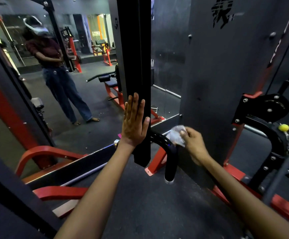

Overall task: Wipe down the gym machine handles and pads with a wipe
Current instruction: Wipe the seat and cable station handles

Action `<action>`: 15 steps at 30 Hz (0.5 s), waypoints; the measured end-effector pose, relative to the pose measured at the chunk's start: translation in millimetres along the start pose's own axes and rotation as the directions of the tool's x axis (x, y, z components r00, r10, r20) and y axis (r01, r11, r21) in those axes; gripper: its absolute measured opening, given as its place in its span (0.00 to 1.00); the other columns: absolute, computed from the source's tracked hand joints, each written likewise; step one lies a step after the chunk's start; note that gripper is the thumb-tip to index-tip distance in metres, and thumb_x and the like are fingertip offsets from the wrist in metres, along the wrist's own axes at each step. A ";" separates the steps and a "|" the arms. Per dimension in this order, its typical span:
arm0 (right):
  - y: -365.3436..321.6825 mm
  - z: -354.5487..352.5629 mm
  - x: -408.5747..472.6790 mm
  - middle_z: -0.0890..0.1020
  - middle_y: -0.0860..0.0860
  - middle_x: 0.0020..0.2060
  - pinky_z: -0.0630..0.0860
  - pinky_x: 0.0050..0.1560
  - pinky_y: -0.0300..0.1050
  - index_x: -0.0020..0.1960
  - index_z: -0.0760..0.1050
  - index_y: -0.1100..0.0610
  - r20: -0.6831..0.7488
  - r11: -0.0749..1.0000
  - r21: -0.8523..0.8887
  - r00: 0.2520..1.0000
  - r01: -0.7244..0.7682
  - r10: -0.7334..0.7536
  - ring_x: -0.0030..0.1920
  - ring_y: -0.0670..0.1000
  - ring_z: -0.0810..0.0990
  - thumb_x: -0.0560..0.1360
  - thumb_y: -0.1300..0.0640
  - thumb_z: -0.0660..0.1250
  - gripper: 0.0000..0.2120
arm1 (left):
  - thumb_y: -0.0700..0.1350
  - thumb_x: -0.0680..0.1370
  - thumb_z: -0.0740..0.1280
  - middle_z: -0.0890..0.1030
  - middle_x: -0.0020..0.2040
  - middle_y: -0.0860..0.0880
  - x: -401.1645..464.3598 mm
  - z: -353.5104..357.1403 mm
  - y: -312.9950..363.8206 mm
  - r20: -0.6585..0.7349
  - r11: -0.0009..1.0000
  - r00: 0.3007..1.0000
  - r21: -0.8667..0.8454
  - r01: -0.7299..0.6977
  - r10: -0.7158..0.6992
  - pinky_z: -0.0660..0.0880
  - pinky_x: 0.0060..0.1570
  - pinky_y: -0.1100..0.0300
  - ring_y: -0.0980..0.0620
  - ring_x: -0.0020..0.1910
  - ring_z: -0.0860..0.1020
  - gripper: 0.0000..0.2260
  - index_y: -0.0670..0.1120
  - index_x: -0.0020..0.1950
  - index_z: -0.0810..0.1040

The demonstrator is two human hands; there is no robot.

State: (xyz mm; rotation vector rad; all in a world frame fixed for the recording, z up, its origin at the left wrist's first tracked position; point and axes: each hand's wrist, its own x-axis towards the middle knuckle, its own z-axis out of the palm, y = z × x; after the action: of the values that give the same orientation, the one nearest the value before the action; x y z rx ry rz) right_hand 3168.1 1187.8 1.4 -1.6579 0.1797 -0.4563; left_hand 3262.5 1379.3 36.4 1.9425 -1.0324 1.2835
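Head view, looking down at my two arms in front of a black and red cable machine. My left hand lies flat on the black upright post, fingers straight and together, thumb on the post's right edge; it holds nothing, just braces. My right hand pinches a crumpled whitish wipe between thumb and curled fingers. The wipe presses on the top of the curved black handle, right at the bend, just right of the post. That handle runs down from the bend to a capped end near the floor.

Progress, my guess: one handle is in hand, with the wipe on its upper bend; the lower stretch down to the cap looks not yet covered, though I cannot tell clean from dirty on shiny black in this light. Still left, I judge: the rest of this handle, the pulley bracket side with the yellow ball on its chain, and the pads. No pad is close by, only a bench further back by the mirror, which shows a person standing.
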 end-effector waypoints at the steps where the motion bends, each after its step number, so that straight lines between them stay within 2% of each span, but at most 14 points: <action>1: -13.0 5.4 -0.6 0.83 0.53 0.49 0.78 0.50 0.44 0.55 0.79 0.54 0.013 0.996 -0.011 0.996 0.091 -0.091 0.50 0.51 0.82 0.78 0.64 0.61 0.11 | 0.44 0.79 0.56 0.36 0.78 0.56 -0.1 0.4 -0.4 0.000 1.000 1.000 -0.004 0.002 -0.002 0.41 0.76 0.52 0.53 0.78 0.39 0.34 0.54 0.79 0.38; 3: -37.7 18.4 -12.1 0.82 0.49 0.54 0.77 0.58 0.41 0.61 0.78 0.55 0.164 0.954 -0.111 0.952 0.280 -0.260 0.55 0.43 0.80 0.76 0.71 0.60 0.19 | 0.44 0.79 0.56 0.36 0.78 0.56 0.6 0.3 -1.2 -0.001 1.000 1.000 -0.010 -0.001 0.001 0.41 0.76 0.52 0.53 0.78 0.39 0.34 0.54 0.79 0.38; 4: -41.9 23.2 -20.6 0.80 0.49 0.58 0.74 0.62 0.40 0.62 0.77 0.57 0.271 0.900 -0.211 0.907 0.382 -0.322 0.59 0.42 0.77 0.75 0.74 0.59 0.22 | 0.44 0.79 0.56 0.36 0.78 0.56 0.8 0.4 -1.1 0.000 1.000 1.000 -0.011 -0.003 0.003 0.40 0.76 0.52 0.53 0.78 0.39 0.34 0.54 0.79 0.38; 6: -29.5 25.3 -36.2 0.73 0.51 0.67 0.64 0.70 0.41 0.65 0.75 0.60 0.480 0.683 -0.368 0.758 0.631 -0.441 0.70 0.46 0.68 0.73 0.74 0.54 0.25 | 0.44 0.79 0.56 0.36 0.78 0.56 0.5 0.8 -1.6 -0.002 1.000 1.000 -0.008 -0.009 0.009 0.41 0.76 0.52 0.53 0.78 0.39 0.34 0.54 0.79 0.38; 8: -0.6 13.8 -47.5 0.68 0.56 0.71 0.60 0.73 0.46 0.65 0.73 0.65 0.566 0.478 -0.425 0.637 0.769 -0.523 0.74 0.54 0.61 0.74 0.70 0.51 0.23 | 0.45 0.79 0.56 0.36 0.78 0.56 -0.6 1.3 -2.5 -0.001 1.000 1.000 -0.006 -0.006 0.006 0.41 0.76 0.52 0.53 0.78 0.39 0.34 0.54 0.79 0.38; 11: 36.4 -13.9 -69.0 0.67 0.60 0.71 0.60 0.72 0.53 0.67 0.70 0.68 0.562 0.437 -0.457 0.632 0.775 -0.534 0.74 0.59 0.61 0.82 0.65 0.47 0.18 | 0.44 0.79 0.56 0.35 0.78 0.56 -0.8 0.8 -1.6 0.005 1.000 1.000 -0.018 -0.003 0.003 0.41 0.76 0.51 0.53 0.78 0.39 0.34 0.54 0.79 0.38; 13: 53.1 -31.4 -81.1 0.66 0.60 0.71 0.63 0.70 0.58 0.68 0.68 0.67 0.540 0.444 -0.485 0.658 0.753 -0.525 0.73 0.58 0.62 0.81 0.67 0.46 0.19 | 0.43 0.80 0.56 0.35 0.78 0.56 0.1 0.5 0.0 0.000 1.000 1.000 -0.019 -0.001 0.001 0.40 0.76 0.51 0.53 0.78 0.39 0.34 0.54 0.79 0.38; 15: 52.1 -38.3 -82.3 0.68 0.61 0.70 0.65 0.68 0.62 0.67 0.69 0.68 0.441 0.483 -0.509 0.697 0.713 -0.565 0.72 0.59 0.64 0.79 0.70 0.50 0.19 | 0.42 0.80 0.56 0.35 0.78 0.57 -0.4 1.1 2.4 -0.009 1.000 1.000 -0.024 0.009 -0.010 0.40 0.76 0.51 0.53 0.78 0.39 0.34 0.55 0.78 0.38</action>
State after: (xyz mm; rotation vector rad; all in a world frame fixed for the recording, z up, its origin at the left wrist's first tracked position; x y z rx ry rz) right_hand 3086.0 1176.1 -62.3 -2.4629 -0.5637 -0.8461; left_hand 3261.0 1377.2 35.7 1.9191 -1.0285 1.2680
